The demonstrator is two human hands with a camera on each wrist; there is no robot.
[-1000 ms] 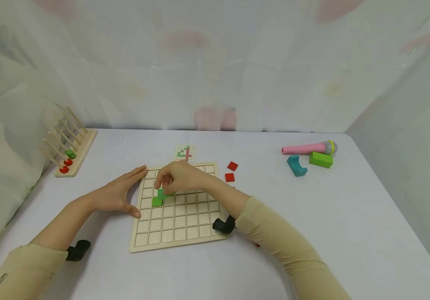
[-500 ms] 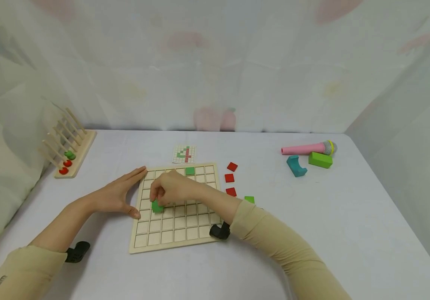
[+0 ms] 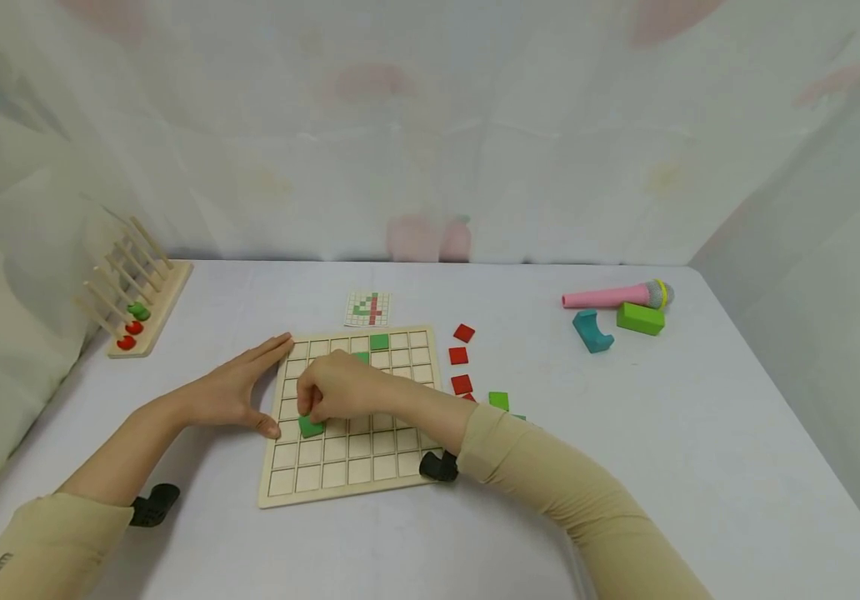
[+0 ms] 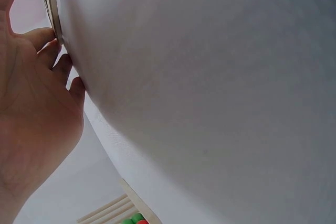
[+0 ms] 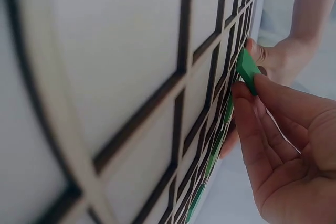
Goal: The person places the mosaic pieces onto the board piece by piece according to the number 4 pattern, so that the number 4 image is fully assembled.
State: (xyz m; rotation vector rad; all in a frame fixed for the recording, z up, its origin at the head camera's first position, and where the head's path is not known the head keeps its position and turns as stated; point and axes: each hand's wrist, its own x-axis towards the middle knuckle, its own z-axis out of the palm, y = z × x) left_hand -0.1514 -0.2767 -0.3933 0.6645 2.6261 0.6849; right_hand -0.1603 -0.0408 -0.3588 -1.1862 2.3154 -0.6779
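A pale wooden board [image 3: 347, 473] with a grid of square cells lies on the table. My right hand [image 3: 343, 385] pinches a green square tile [image 3: 311, 427] between thumb and fingers over the board's left part. In the right wrist view, that tile [image 5: 247, 71] is tilted, one corner at the grid. Other green tiles lie in cells, among them one tile [image 3: 379, 342] near the far edge; my right hand hides part of the board. My left hand [image 3: 231, 393] is spread at the board's left side, its thumb and fingertips touching the edge.
Red tiles [image 3: 458, 356] and green tiles [image 3: 499, 401] lie right of the board. Behind it is a small pattern card [image 3: 368, 308]. A peg rack [image 3: 163, 293] stands far left. At the right lie a pink microphone [image 3: 610, 297], a teal arch block [image 3: 592, 332] and a green block [image 3: 641, 319].
My right hand has moved the pinched green tile slightly left and toward the near side of the board. The left hand stays at the board's edge.
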